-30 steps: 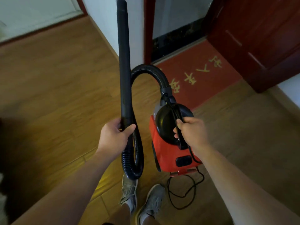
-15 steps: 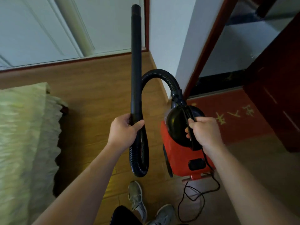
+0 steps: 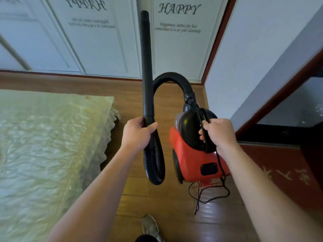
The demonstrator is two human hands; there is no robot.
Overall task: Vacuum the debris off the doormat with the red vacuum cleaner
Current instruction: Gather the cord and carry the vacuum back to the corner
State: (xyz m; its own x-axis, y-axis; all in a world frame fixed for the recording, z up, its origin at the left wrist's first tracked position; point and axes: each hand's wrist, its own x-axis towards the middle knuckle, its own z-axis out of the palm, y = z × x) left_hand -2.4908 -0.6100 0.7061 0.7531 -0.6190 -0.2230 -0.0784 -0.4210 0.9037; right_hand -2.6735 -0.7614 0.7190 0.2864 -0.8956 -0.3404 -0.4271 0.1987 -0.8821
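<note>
Vacuum in hand, cleaning not yet begun.
The red canister vacuum cleaner (image 3: 192, 154) hangs from the right hand (image 3: 218, 133), grip curled round its black top handle (image 3: 207, 142). The left hand (image 3: 138, 135) grips the black wand tube (image 3: 146, 67), which is aimed far, away from the red doormat (image 3: 279, 165) at right.

Wood plank floor (image 3: 108, 81); white panelled doors (image 3: 97, 35) lettered "HAPPY"; pale quilted bed (image 3: 43, 145) at left.

doormat (image 3: 272, 159) cut by right edge, shoe (image 3: 150, 225) — partly hidden
</note>
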